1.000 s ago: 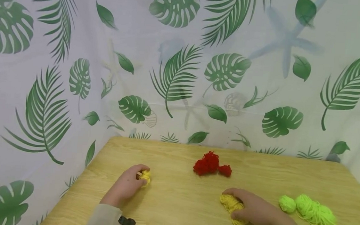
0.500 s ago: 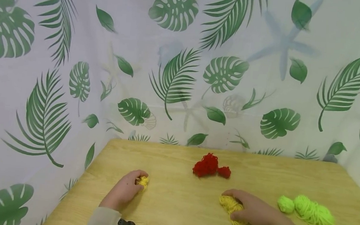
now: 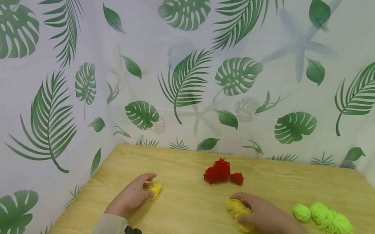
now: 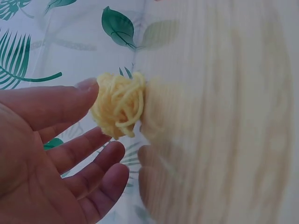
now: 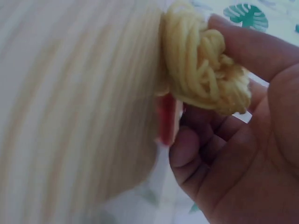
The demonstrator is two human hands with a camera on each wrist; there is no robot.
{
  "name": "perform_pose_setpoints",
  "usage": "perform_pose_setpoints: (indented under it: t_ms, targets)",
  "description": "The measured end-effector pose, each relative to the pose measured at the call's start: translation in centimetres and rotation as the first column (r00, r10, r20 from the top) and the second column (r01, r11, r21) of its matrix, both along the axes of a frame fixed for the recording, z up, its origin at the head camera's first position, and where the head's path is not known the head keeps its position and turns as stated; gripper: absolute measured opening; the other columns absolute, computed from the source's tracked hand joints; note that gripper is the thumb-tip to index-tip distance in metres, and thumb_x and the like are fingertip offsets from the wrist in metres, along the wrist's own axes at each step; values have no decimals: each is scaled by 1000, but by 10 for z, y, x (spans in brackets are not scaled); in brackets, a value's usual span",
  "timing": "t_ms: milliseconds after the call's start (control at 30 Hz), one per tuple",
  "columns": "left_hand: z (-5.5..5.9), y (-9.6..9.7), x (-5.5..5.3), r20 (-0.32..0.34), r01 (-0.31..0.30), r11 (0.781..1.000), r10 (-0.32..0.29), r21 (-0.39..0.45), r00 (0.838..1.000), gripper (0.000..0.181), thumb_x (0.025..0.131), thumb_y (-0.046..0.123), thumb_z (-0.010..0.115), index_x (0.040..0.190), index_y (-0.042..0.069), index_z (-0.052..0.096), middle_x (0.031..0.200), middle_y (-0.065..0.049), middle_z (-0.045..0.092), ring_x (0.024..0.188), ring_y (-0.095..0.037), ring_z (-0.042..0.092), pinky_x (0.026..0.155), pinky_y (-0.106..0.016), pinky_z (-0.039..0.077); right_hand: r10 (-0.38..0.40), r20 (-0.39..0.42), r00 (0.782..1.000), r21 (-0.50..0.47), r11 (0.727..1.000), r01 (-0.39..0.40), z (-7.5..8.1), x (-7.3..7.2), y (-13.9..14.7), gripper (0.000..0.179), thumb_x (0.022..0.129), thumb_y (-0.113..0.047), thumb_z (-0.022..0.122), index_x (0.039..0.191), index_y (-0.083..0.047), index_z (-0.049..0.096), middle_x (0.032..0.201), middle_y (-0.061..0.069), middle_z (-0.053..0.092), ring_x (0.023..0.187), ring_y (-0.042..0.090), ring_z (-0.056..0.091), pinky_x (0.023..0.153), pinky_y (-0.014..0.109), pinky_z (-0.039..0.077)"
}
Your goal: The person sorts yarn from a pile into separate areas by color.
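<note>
On the wooden table (image 3: pixel 187 211), my left hand (image 3: pixel 132 197) lies beside a small ball of yellow yarn (image 3: pixel 156 190). Its fingers are parted from the ball in the left wrist view, and the thumb tip sits right at the edge of the yarn ball (image 4: pixel 119 106). My right hand (image 3: pixel 263 214) holds a larger yellow yarn skein (image 3: pixel 236 208) between thumb and fingers, low over the table. In the right wrist view the loops of that yarn skein (image 5: pixel 191 60) show beside the thumb, while the fingers behind are partly hidden.
Toward the back sits a red yarn bundle (image 3: pixel 219 171) with a smaller red clump (image 3: pixel 237 178) against it. At the right lie a bright green yarn ball (image 3: pixel 302 212) and a green skein (image 3: pixel 332 221). A leaf-patterned cloth (image 3: pixel 183 131) hangs behind the table.
My left fingers have loosened from the small yellow ball, which now shows farther out from the hand. The right hand, still gripping the yellow skein, has shifted slightly left.
</note>
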State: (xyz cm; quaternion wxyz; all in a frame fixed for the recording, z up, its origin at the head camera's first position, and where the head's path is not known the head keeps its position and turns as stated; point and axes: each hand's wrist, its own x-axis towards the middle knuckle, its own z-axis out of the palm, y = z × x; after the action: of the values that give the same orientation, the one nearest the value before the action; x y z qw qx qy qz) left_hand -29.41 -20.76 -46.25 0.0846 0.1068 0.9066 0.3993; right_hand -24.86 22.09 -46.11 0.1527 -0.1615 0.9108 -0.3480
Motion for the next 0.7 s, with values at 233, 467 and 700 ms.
perform_pose_setpoints:
  t_ms: [233,467,700]
  targets:
    - [0,-6,0,1,-5,999,5,35,1000,62,94,16,71,151,13,47,150,-12,47,133,-36,48,102,-57,43,15,-100,995,-43,999,-20,14,-16,-53,57,85,-36,81,137,-26,59,129,-3,61,112,22,57,98,54,46]
    - [-2,-2,3,4,-1,999,1,32,1000,63,93,20,73,150,11,47,150,-17,46,133,-39,47,104,-60,40,-14,-89,996,-94,996,5,18,-35,-103,58,87,-32,80,140,-29,57,121,-1,62,110,21,57,97,50,49]
    - [3,-4,0,-21,-37,999,37,9,999,61,96,24,69,151,13,47,150,-14,47,133,-36,48,105,-59,40,-31,-63,998,-148,989,21,14,-60,-145,58,88,-28,77,142,-23,55,117,6,62,103,23,59,89,43,53]
